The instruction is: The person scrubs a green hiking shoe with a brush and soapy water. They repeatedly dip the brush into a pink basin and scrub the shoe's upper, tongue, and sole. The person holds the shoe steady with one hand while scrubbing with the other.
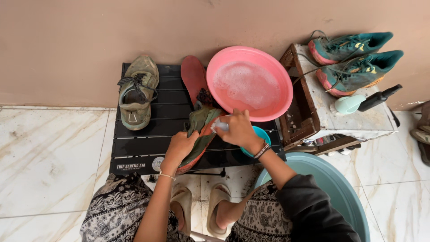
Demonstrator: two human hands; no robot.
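**Muddy shoe held over the black surface**

We see a muddy green shoe [199, 134] with an orange sole lying on its side near the front edge of the low black surface [134, 148]. Our left hand [179, 150] is closed around its heel end, fingers wrapped over the upper. Our right hand [237, 130] is closed on a small pale brush [219, 126], which is pressed against the shoe's side near the toe. Under our right wrist sits a small blue cup [263, 134].

Just behind the shoe, a red insole [193, 76] leans up on the surface, and beside it a pink basin [249, 83] of soapy water rests tilted. The second muddy shoe [136, 92] stands upright at the far left of the surface, well apart from the first.

To the right, a worn wooden stool [322, 107] carries a pair of teal shoes [354, 58] and a pale bottle [349, 104]. A large teal tub [331, 188] stands on the tiled floor [49, 157] by our right knee.
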